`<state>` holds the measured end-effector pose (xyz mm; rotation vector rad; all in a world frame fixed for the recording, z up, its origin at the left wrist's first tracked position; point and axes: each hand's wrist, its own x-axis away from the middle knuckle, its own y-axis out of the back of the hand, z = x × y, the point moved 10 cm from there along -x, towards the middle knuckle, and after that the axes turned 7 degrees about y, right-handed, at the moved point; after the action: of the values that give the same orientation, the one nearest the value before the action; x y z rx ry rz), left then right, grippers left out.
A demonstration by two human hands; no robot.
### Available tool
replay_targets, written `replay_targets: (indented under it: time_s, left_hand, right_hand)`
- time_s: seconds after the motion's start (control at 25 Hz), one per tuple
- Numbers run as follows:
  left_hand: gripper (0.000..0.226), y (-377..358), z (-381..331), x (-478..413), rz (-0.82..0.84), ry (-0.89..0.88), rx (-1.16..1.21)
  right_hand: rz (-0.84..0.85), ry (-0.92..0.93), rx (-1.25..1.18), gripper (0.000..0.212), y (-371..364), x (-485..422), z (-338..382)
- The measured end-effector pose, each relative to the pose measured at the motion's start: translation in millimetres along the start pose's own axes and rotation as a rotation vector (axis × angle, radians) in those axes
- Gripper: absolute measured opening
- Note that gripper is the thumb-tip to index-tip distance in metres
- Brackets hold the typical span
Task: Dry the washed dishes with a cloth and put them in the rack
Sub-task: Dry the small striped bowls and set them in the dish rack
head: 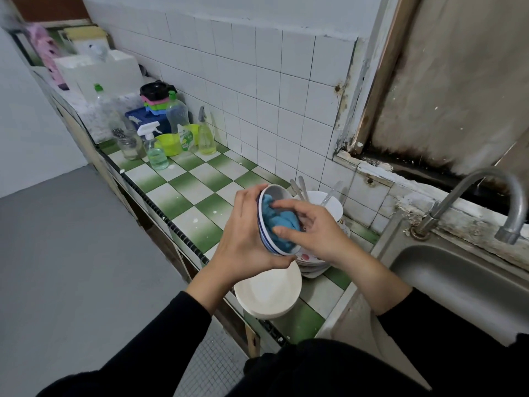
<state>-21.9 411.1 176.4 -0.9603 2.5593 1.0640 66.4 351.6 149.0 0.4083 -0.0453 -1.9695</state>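
My left hand (246, 233) grips a small white bowl with blue rim lines (274, 193), tilted on its side above the counter. Inside the bowl, my right hand (312, 227) presses a blue cloth (276, 222) with its fingers curled on it. Just below sits a stack of white plates (269, 293) near the counter's front edge. Behind my hands stands a pile of washed bowls and plates (323, 204) with spoons (300, 187) sticking up from the top bowl. No rack shows in the view.
The green-and-white checked counter (189, 193) runs back left to spray bottles (154, 150), a jar and tubs (169, 143). A steel sink (463, 279) with a curved tap (503, 196) lies at the right. Tiled wall behind; grey floor to the left.
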Motion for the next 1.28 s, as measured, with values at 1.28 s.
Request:
replay_targets:
  time_s: [1.28]
  left_hand:
    - [0.107, 61, -7, 19, -0.084, 0.128, 0.275]
  right_hand:
    - [0.170, 0.316, 0.727, 0.039, -44, -20, 111]
